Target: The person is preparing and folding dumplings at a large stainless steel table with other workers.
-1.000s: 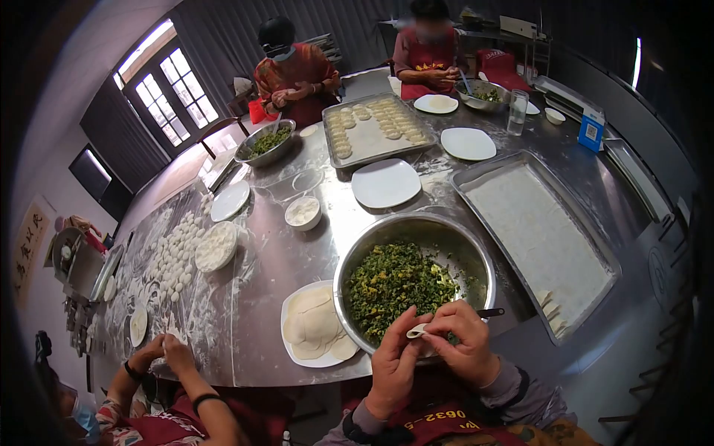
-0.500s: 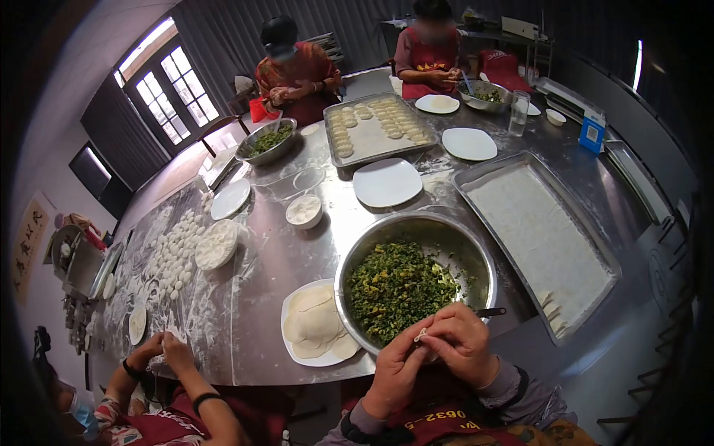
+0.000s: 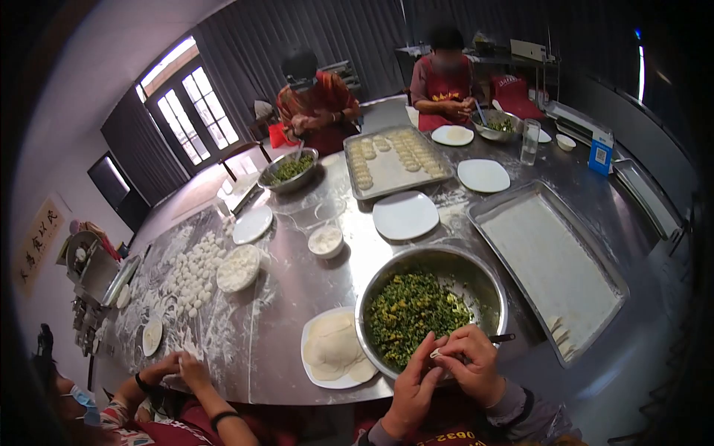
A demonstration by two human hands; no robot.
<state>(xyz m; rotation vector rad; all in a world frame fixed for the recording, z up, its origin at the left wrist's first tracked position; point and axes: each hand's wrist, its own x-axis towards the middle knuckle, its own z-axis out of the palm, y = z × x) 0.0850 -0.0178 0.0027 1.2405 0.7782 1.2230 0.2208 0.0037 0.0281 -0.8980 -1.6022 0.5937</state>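
Low in the head view, my left hand and my right hand meet at the near rim of a steel bowl. Between their fingertips is a small pale dumpling, mostly hidden; only its folded dough edge shows. Both hands are closed around it, the right thumb and fingers pinching the edge. Chopped green filling with yellow bits lies in the bowl, and a dark spoon handle sticks out over the right rim. Left of the bowl, a stack of round dough wrappers sits on a white plate.
To the right, a paper-lined metal tray holds several dumplings at its near corner. A fuller dumpling tray stands farther back. Flour bowls, dough pieces and plates occupy the table. Co-workers work around it.
The view has shifted, so the table and everything on it appear lower and farther right. My left fingers look straighter, and the hands remain together at the dumpling.
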